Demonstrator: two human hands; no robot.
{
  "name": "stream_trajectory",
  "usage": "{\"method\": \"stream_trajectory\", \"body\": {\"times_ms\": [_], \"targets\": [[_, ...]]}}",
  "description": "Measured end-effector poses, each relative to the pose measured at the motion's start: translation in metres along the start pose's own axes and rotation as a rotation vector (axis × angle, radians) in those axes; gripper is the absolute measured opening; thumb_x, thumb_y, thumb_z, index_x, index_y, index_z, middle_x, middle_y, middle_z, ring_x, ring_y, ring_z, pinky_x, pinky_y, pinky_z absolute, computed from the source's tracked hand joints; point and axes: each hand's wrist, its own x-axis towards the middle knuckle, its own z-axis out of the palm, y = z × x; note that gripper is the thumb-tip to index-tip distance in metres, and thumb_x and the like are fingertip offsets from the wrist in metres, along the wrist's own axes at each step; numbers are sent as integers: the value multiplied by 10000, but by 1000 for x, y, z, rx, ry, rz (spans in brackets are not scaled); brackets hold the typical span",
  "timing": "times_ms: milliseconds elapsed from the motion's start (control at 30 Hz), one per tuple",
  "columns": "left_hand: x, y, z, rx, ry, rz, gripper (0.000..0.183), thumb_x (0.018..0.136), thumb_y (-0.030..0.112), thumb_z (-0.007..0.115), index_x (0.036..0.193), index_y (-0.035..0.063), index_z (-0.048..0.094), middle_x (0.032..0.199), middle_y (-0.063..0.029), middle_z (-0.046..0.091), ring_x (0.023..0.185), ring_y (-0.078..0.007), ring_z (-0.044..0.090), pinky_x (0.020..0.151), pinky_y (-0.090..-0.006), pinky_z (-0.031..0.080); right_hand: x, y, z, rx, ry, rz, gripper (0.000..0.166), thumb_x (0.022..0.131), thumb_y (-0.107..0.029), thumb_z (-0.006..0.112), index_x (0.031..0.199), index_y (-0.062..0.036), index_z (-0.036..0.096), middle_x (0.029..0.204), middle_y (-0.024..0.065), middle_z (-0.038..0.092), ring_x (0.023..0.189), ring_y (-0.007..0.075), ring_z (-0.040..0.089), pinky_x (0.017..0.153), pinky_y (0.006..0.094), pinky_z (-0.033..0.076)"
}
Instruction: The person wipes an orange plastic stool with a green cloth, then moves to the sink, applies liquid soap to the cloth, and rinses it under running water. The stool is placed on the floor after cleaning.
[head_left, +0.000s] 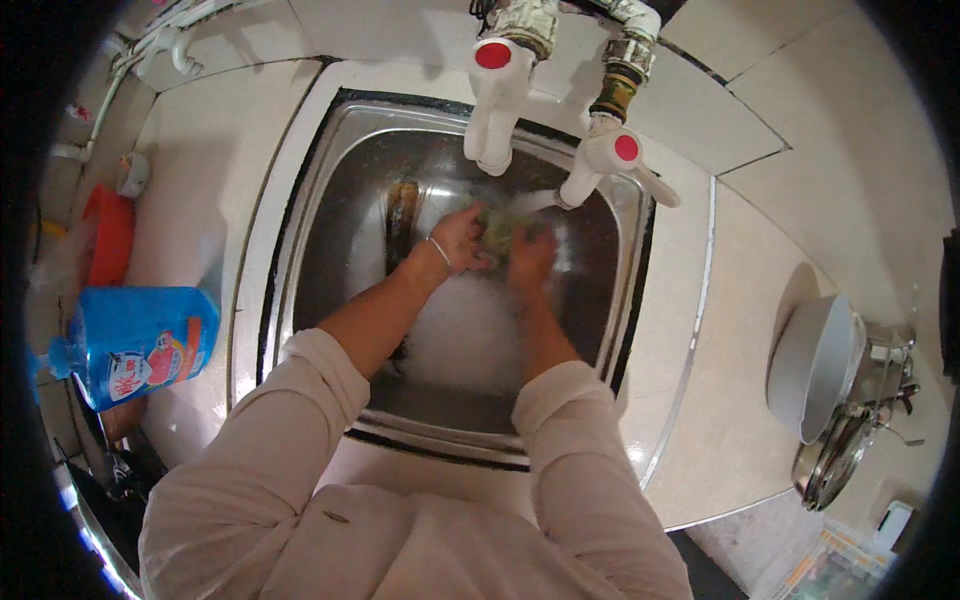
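Note:
Water runs from the right white plastic tap (600, 161) into a stainless steel sink (461, 442). Under the stream, my left hand (459, 238) holds one side of a green, blurred thing (501, 229), perhaps a scouring pad or leafy greens. My right hand (534, 255) is against its other side, blurred, its fingers partly hidden. A bundle of thin brown sticks (401, 217), possibly chopsticks, lies in the sink left of my left hand. A pale, hazy patch shows on the sink floor below my hands.
A second white tap (496, 105) hangs over the sink's back edge. On the left counter are a blue pump bottle (146, 337) and a red plastic bowl (111, 236). To the right are a grey basin (808, 367) and metal pot lids (840, 457).

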Motion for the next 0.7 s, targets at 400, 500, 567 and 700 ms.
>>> {"method": "stream_trajectory", "body": {"times_ms": [400,500,567,700], "targets": [[-29,11,25,716,-45,-16,216,750,178,566,922,49,547,842,-99,568,801,-235,559,678,-328,451,7,-57,-36,-398,-180,-131,393,715,-411,575,805,-29,578,755,176,587,694,335,569,617,407,438],[-20,16,10,233,-62,195,244,706,85,610,935,52,531,880,-92,557,827,-216,545,696,-336,444,15,-11,-32,127,-202,20,347,708,-357,596,810,-27,574,803,183,591,737,331,575,638,400,441],[12,23,-22,33,-112,283,247,674,44,630,901,46,533,852,-99,556,800,-219,541,698,-387,440,9,-17,-44,143,-394,31,355,648,-307,651,844,-16,596,792,149,609,729,244,582,668,351,450],[34,32,-16,-120,163,452,285,620,-9,645,885,44,557,838,-96,557,793,-205,534,707,-398,438,12,-24,-65,-237,-544,-288,349,620,-218,678,900,-25,599,789,88,616,720,162,569,676,294,448]]}}
